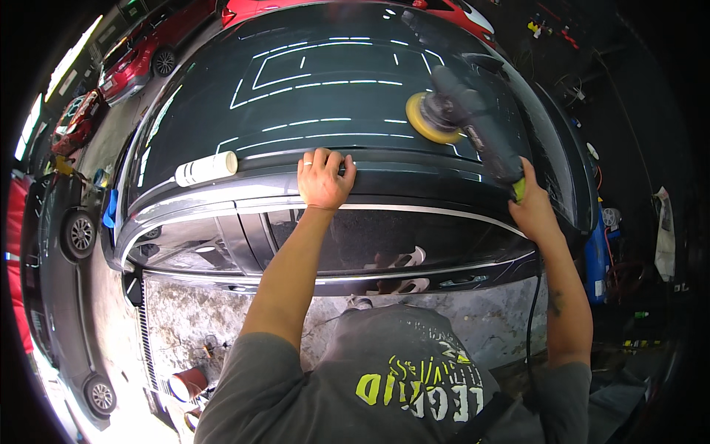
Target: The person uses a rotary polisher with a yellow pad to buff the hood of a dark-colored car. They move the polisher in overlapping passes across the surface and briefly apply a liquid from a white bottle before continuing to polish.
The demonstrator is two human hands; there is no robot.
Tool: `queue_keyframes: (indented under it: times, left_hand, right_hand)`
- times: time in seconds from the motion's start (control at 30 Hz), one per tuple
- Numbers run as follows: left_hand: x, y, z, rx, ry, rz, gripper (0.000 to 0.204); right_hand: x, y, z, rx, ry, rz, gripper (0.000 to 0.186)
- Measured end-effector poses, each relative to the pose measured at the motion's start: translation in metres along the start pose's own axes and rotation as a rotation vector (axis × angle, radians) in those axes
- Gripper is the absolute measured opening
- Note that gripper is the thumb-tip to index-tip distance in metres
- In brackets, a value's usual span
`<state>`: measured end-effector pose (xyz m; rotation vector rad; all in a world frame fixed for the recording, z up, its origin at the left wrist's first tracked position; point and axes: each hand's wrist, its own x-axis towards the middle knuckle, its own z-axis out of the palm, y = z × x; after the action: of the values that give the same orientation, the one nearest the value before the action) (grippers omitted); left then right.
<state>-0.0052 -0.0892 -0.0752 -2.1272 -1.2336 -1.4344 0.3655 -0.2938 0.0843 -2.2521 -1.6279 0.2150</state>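
My right hand [534, 209] grips the rear handle of a black car polisher [481, 137] with a dark cord hanging from it. Its yellow foam pad [430, 120] is over the right part of a glossy dark car roof [325, 111]; whether it touches the paint I cannot tell. My left hand [325, 177], a ring on one finger, holds the near roof edge [414, 164] with its fingers bent together over it. To its left a white bottle [207, 169] lies on its side along that edge.
Below the roof run the car's side windows [384, 233]. A reddish bucket [188, 385] stands on the stained floor [325, 325] at lower left. Dark and red cars, including a dark one [63, 259], are parked left and beyond. Ceiling lights reflect in the roof.
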Motion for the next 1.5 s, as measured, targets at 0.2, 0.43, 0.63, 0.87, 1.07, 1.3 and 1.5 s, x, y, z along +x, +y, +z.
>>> queue_keyframes:
  times: [0.2, 0.43, 0.63, 0.87, 1.07, 1.3, 1.5]
  left_hand:
    - [0.002, 0.003, 0.000, -0.003, 0.003, -0.023, 0.019]
    - [0.004, 0.002, -0.005, -0.009, -0.018, -0.029, 0.019]
    - [0.001, 0.001, -0.003, -0.031, 0.019, -0.016, 0.021]
    - [-0.001, -0.007, -0.007, -0.045, -0.005, 0.033, 0.019]
    - [-0.001, 0.000, -0.003, -0.022, 0.004, 0.030, 0.017]
    - [-0.002, 0.001, 0.001, -0.048, 0.014, 0.041, 0.018]
    - [0.003, 0.013, 0.002, -0.044, -0.094, -0.004, 0.026]
  right_hand:
    - [-0.025, 0.010, -0.007, 0.006, -0.007, 0.050, 0.097]
    - [-0.017, -0.065, 0.027, -0.053, -0.095, -0.027, 0.099]
    - [0.014, -0.132, 0.050, -0.111, -0.119, -0.228, 0.098]
    - [0.024, -0.156, 0.057, -0.081, -0.196, -0.240, 0.100]
    - [-0.002, -0.108, 0.040, -0.060, -0.171, -0.123, 0.099]
    - [-0.045, -0.025, 0.002, -0.051, -0.142, 0.160, 0.101]
    - [-0.065, 0.040, -0.007, 0.018, -0.052, 0.291, 0.099]
